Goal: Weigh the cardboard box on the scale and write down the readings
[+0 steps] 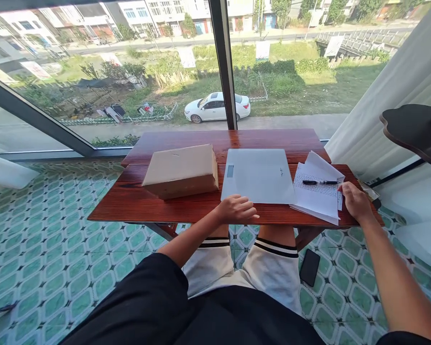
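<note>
Red wooden table [187,203] by window; left hand [237,209] loose, right hand [355,201] touching papers [318,194].

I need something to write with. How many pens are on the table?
1. A black pen lies on the stack of papers at the table's right end, beside the right hand. Others may be hidden under the papers.

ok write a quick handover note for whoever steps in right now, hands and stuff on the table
Left hand: empty, resting at the near edge of the grey scale.
Right hand: fingers on the right edge of the paper stack; black pen lies on top, not held.
Cardboard box: closed, on the wooden table left of the scale, untouched.
Done: nothing on the scale yet.
Left: box and pen unhandled.
</note>
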A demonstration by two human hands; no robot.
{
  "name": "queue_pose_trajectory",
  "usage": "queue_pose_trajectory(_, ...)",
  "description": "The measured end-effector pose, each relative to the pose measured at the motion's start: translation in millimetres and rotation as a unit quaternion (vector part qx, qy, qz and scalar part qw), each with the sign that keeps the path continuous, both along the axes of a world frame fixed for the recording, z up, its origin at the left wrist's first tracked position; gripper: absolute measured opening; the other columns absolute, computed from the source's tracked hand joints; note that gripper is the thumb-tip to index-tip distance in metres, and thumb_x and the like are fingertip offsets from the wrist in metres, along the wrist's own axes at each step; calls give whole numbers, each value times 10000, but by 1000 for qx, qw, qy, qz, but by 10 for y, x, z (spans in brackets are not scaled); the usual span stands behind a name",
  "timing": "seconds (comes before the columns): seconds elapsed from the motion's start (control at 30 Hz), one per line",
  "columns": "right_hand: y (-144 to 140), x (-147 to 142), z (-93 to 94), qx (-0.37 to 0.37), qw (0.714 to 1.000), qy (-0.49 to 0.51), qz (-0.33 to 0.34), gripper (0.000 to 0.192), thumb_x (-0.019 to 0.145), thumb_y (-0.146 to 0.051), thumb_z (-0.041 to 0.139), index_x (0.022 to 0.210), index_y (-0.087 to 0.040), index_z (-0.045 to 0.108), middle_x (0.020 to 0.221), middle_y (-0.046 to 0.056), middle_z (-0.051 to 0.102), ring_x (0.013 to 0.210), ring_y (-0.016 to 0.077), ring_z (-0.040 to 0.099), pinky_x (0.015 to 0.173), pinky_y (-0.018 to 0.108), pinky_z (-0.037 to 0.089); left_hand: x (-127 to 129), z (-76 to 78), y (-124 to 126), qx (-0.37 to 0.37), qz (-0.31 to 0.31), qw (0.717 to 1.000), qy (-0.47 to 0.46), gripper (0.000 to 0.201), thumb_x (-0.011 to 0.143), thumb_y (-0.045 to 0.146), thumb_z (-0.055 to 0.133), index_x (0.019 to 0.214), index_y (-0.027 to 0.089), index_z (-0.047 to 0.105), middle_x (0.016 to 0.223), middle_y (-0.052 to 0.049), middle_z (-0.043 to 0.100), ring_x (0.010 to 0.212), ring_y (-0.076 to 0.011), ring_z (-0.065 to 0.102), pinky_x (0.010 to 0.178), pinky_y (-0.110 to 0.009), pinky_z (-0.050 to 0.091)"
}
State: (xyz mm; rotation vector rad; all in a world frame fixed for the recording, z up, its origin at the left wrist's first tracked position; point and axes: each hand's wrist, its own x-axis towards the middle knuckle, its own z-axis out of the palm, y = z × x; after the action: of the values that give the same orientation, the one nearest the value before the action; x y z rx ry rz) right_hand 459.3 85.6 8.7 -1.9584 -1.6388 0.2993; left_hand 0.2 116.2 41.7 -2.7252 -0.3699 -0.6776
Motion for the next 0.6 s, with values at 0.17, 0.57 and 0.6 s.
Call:
queue_pose_trajectory(0.17, -3, 40, -1, -16, 1000, -11, -19, 393, 967, -585, 258, 801, -284, 449, 841, 139, 618, 838, 343, 571, 778, 461, 401, -478, 60, -54, -43, 120, 992, 9, 396, 975, 407, 471, 631, 214, 429, 556, 24, 456, 548, -121, 370, 536, -314, 226)
queue_pose_trajectory(0.57, -80, 16, 10, 14, 996, -85, -25, 349, 945, -472, 287, 720, -273, 464, 767, 116, 626, 745, 292, 595, 715, 417, 417, -1566, 7, -119, 158, 228, 943, -182, 288, 853, 245, 578, 610, 219, 425, 509, 40, 421, 519, -116, 396, 528, -284, 293)
queue_pose_trajectory(0.6, -93, 21, 7, 32, 994, -103, -24, 334, 934, -449, 286, 707, -271, 455, 769, 120, 632, 734, 288, 596, 702, 416, 415, -1625, 7, -118, 155, 234, 940, -193, 285, 838, 232, 591, 609, 219, 421, 509, 41, 419, 519, -116, 391, 524, -283, 286)
